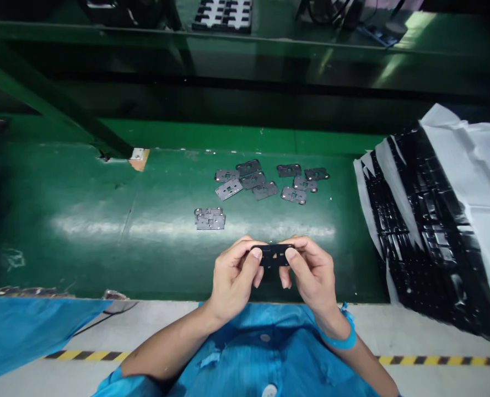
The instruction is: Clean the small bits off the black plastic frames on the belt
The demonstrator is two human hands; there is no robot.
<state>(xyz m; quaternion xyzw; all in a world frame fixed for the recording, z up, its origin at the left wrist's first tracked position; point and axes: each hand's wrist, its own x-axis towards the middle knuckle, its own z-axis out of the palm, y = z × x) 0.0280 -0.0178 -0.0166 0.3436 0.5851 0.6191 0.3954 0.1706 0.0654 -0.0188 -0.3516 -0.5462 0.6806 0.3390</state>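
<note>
Between both hands I hold a thin black rectangular plate [273,256] with small cut-outs, above the front edge of the green table. My left hand [235,273] pinches its left end between thumb and fingers. Its right end is gripped the same way by my right hand [313,273], which has a blue band at the wrist. Just beyond my left hand lies a small stack of similar grey plates [210,221]. Farther back, several loose dark plates [253,180] overlap in one group, and another group of plates [293,195] lies to its right.
A box lined with black plastic and white sheeting [418,220] stands at the right. A green post [63,105] meets the table [104,242] at back left. Above the back runs a shelf with a white tray [223,15]. Blue cloth [33,331] shows at lower left.
</note>
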